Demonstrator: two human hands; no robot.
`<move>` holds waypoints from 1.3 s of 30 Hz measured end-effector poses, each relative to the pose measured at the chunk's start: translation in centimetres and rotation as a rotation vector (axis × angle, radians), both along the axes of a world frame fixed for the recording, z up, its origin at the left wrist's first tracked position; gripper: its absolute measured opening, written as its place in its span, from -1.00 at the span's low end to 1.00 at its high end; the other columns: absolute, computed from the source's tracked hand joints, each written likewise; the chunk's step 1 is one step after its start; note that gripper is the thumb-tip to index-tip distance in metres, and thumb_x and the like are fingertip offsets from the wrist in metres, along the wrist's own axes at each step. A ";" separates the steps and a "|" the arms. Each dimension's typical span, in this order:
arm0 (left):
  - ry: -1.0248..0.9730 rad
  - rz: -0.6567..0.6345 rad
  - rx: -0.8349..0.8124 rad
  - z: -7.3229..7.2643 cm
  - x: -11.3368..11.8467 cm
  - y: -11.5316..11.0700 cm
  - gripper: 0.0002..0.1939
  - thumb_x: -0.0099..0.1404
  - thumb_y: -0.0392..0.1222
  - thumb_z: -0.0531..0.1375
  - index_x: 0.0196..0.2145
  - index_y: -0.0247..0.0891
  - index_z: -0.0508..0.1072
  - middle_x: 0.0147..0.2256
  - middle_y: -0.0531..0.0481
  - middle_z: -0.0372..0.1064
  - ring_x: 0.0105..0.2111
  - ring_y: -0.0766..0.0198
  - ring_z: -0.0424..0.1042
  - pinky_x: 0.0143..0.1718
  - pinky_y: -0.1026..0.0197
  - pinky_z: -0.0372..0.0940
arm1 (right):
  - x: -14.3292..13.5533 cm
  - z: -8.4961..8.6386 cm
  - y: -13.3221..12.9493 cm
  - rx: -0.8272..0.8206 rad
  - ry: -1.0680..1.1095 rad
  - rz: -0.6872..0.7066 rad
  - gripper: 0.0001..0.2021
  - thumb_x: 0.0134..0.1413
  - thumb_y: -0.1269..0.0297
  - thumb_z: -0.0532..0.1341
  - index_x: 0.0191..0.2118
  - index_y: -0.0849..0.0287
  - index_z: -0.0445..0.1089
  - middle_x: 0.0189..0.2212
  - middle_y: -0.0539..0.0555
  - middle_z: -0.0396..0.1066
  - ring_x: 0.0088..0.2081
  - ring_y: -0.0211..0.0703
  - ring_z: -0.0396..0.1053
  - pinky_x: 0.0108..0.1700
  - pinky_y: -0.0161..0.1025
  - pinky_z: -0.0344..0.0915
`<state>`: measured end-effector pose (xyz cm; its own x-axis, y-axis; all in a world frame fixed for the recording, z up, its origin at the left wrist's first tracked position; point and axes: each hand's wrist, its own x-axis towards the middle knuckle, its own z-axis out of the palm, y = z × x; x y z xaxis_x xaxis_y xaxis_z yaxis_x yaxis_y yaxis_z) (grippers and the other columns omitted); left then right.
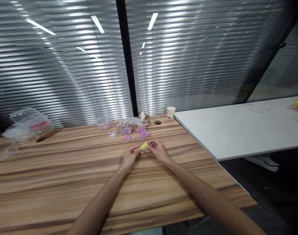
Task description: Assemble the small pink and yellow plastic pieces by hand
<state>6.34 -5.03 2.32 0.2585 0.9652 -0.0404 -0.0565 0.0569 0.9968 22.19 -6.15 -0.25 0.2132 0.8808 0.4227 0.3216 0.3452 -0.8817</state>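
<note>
A small bright yellow folded piece point(144, 146), pinched narrow toward its lower left end, is held over the wooden table. Whether it is paper or cloth is too small to tell. My left hand point(129, 157) closes thumb and fingers on its lower left end. My right hand point(157, 149) pinches at its right end, fingers curled. Just beyond my hands lie loose heaps of small pink, purple and blue loops point(143, 133), with a few scattered ones point(129, 138) to the left.
Behind the heaps lies a clear plastic bag point(133, 122). Clear tubs point(104, 123) and a lid point(111, 134) sit left of it. A paper cup point(171, 112) stands near a cable hole point(157, 122). Stacked containers point(38, 125) are far left; a white table point(239, 130) adjoins right.
</note>
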 end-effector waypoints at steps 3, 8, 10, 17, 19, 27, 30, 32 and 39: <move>0.000 0.005 0.002 0.1 0.0 -0.1 -0.46 -0.18 -0.06 0.34 -0.25 -0.47 0.44 -0.52 -0.13 0.44 -0.51 0.31 0.37 -0.43 0.32 0.19 | 0.0 0.0 0.0 -0.020 0.007 -0.006 -0.78 -0.21 0.30 0.25 -0.34 0.25 0.33 -0.34 0.07 0.27 -0.44 -0.29 0.24 -0.42 -0.33 0.24; -0.003 0.000 0.002 0.1 0.0 -0.1 -0.46 -0.17 -0.06 0.34 -0.25 -0.46 0.43 -0.51 -0.15 0.45 -0.50 0.30 0.38 -0.42 0.31 0.21 | 0.0 0.1 -0.1 -0.001 -0.009 0.019 -0.83 -0.17 0.30 0.23 -0.36 0.24 0.38 -0.33 0.09 0.27 -0.42 -0.29 0.25 -0.38 -0.33 0.26; 0.003 -0.003 0.005 0.1 0.0 0.0 -0.45 -0.17 -0.05 0.33 -0.24 -0.47 0.43 -0.52 -0.15 0.45 -0.51 0.30 0.38 -0.44 0.32 0.20 | 0.0 0.1 -0.2 0.017 -0.033 0.007 -0.85 -0.17 0.30 0.23 -0.39 0.24 0.39 -0.35 0.08 0.28 -0.43 -0.29 0.25 -0.40 -0.33 0.26; 0.018 0.000 0.017 -0.2 0.1 0.1 -0.47 -0.16 -0.05 0.33 -0.25 -0.46 0.44 -0.52 -0.15 0.44 -0.50 0.29 0.39 -0.44 0.32 0.20 | 0.0 0.2 -0.4 0.054 -0.067 -0.004 -0.89 -0.14 0.30 0.22 -0.43 0.23 0.38 -0.38 0.09 0.29 -0.41 -0.24 0.28 -0.40 -0.30 0.28; 0.023 0.005 0.016 -0.2 0.1 0.1 -0.47 -0.16 -0.05 0.33 -0.25 -0.46 0.44 -0.52 -0.15 0.44 -0.50 0.28 0.39 -0.44 0.31 0.20 | 0.0 0.2 -0.4 0.048 -0.064 -0.005 -0.89 -0.15 0.30 0.22 -0.44 0.24 0.38 -0.38 0.09 0.29 -0.41 -0.23 0.28 -0.40 -0.29 0.29; 0.051 0.011 0.037 -0.4 0.1 0.2 -0.48 -0.14 -0.05 0.31 -0.24 -0.45 0.44 -0.52 -0.13 0.45 -0.50 0.27 0.39 -0.43 0.30 0.21 | 0.1 -0.1 -0.1 0.016 -0.040 -0.004 -0.89 -0.18 0.30 0.23 -0.46 0.23 0.37 -0.41 0.08 0.30 -0.42 -0.21 0.28 -0.37 -0.27 0.27; 0.049 0.019 0.041 -0.4 0.1 0.1 -0.49 -0.14 -0.06 0.31 -0.24 -0.45 0.44 -0.52 -0.13 0.45 -0.49 0.26 0.40 -0.42 0.29 0.22 | 0.1 -0.2 0.0 0.005 -0.031 0.003 -0.87 -0.19 0.28 0.24 -0.45 0.23 0.36 -0.41 0.08 0.30 -0.42 -0.23 0.27 -0.37 -0.29 0.26; 0.052 0.033 0.045 -0.4 0.1 0.2 -0.50 -0.13 -0.06 0.31 -0.24 -0.44 0.44 -0.52 -0.12 0.45 -0.48 0.26 0.40 -0.41 0.29 0.22 | 0.1 -0.2 0.0 -0.005 -0.021 0.019 -0.85 -0.18 0.27 0.24 -0.44 0.24 0.35 -0.40 0.08 0.30 -0.42 -0.24 0.27 -0.36 -0.30 0.25; 0.050 0.039 0.050 -0.5 0.0 0.3 -0.55 -0.11 -0.11 0.30 -0.26 -0.44 0.44 -0.49 -0.13 0.46 -0.43 0.24 0.42 -0.32 0.25 0.24 | 0.0 -0.1 -0.1 -0.041 -0.017 0.049 -0.82 -0.18 0.26 0.22 -0.42 0.27 0.34 -0.39 0.08 0.32 -0.39 -0.26 0.27 -0.31 -0.30 0.23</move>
<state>6.38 -4.77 1.84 0.2196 0.9756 -0.0038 -0.0080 0.0057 1.0000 22.22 -6.21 -0.34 0.1621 0.9067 0.3893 0.3203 0.3248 -0.8899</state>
